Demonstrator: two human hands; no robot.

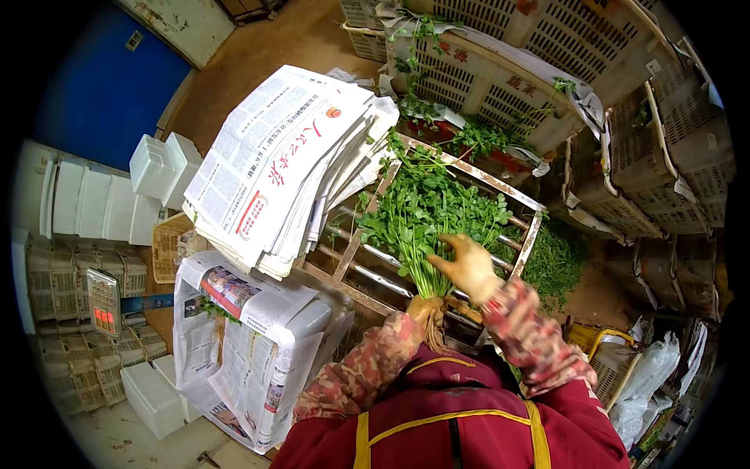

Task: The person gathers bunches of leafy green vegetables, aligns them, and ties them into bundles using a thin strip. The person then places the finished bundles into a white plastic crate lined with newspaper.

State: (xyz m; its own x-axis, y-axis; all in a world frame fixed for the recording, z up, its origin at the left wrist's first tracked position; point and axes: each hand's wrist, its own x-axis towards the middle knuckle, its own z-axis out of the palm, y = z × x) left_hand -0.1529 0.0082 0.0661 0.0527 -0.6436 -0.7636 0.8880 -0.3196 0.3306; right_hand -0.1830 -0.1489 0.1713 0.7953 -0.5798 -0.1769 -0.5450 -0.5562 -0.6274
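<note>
A bunch of leafy green herbs, which looks like coriander, lies fanned over a rusty metal-framed rack with shiny crossbars. My left hand, in a tan glove, is closed around the lower stems. Pale brown roots hang below its grip, toward my body. My right hand, gloved too, is held over the right side of the stems with thumb and fingers apart. Whether its fingertips touch the stems, I cannot tell. Both forearms wear patterned sleeve covers.
A thick newspaper stack overhangs the rack's left side. Below it stands a newspaper-lined box with some greens inside. Slatted plastic crates rise behind and to the right. A lit digital scale display and white foam boxes are left.
</note>
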